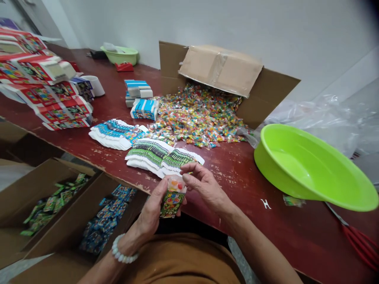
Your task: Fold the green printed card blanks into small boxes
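My left hand is closed around a small green printed box, held upright over the table's front edge. Its top is open, and red and orange candies in a clear wrapper show at the mouth. My right hand hovers at that mouth, fingers curved and a gap between thumb and forefinger. Just beyond my hands lie rows of flat green cartons. Flat blue cartons fan out behind them. A large heap of wrapped candies spills from a cardboard box.
A lime green basin stands at right, near red-handled scissors. Bundled red cartons are stacked at left, bundled blue ones by the heap. Below the edge, cardboard boxes hold green packs and blue packs.
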Motion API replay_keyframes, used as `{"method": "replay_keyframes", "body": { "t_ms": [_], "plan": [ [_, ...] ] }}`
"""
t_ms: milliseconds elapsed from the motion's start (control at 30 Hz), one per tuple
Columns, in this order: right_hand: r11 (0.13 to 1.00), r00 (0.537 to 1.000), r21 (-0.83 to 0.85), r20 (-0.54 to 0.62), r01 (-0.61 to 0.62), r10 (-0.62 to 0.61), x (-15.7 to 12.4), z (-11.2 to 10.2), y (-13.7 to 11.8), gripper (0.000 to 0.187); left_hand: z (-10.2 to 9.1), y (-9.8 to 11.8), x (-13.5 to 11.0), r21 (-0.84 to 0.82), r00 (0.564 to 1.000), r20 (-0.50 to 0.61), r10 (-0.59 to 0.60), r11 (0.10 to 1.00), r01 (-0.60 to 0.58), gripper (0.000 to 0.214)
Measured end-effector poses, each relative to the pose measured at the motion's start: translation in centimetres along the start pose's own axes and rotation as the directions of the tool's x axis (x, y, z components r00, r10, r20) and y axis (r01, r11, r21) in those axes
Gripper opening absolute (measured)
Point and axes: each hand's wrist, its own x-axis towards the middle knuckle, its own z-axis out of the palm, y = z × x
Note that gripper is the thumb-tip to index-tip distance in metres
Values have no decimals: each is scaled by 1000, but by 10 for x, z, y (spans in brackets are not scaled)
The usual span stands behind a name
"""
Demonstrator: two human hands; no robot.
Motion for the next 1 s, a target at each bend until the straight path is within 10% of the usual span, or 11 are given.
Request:
{"method": "replay_keyframes", "body": {
  "t_ms": [300, 533, 733, 1000],
  "plan": [
    [897, 947, 344, 250, -280, 199, 5, -10, 10, 39, 2, 1, 1, 30, 999, 13, 36, 999, -36, 44],
    [990, 982, 102, 170, -96, 77, -3, 2, 18, 30, 7, -2, 3, 1, 998, -21, 67, 998, -67, 54],
    [913, 951, -266, 114, 309, -289, -5, 4, 14, 12, 4, 7, 4, -244, 987, 32, -155, 957, 159, 51],
    [977, 982, 170, 164, -126, 98, 1, 11, 21, 22, -1, -5, 9, -233, 993, 4, -122, 965, 119, 66]
  ]
}}
